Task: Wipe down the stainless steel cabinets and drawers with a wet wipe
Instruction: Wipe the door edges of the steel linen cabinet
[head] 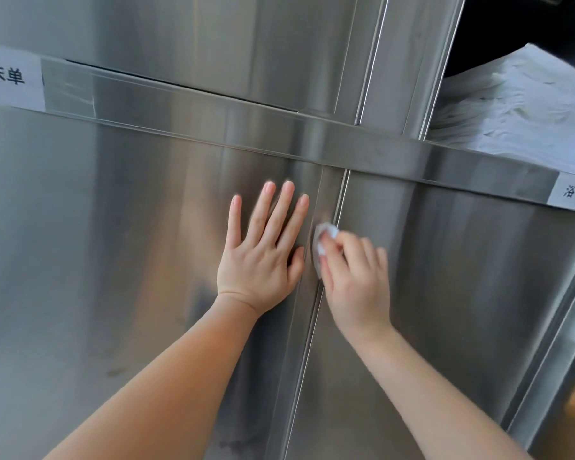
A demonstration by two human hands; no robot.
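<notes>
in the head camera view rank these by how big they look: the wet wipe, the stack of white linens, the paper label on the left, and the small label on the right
Largest to smallest as they appear:
1. stack of white linens, cut off by the frame edge
2. left paper label, also cut off
3. right label, cut off too
4. wet wipe, mostly hidden by the right hand, so unsure against the right label

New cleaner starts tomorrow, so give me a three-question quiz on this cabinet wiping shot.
1. True or false: the left hand holds the wet wipe.
2. Where is the wipe pressed? A) the paper label B) the vertical seam between two doors C) the folded linens
3. How does the left hand lie?

Key: 1 false, the right hand holds it. 2 B. 3 Flat, fingers spread, on the left door.
</notes>
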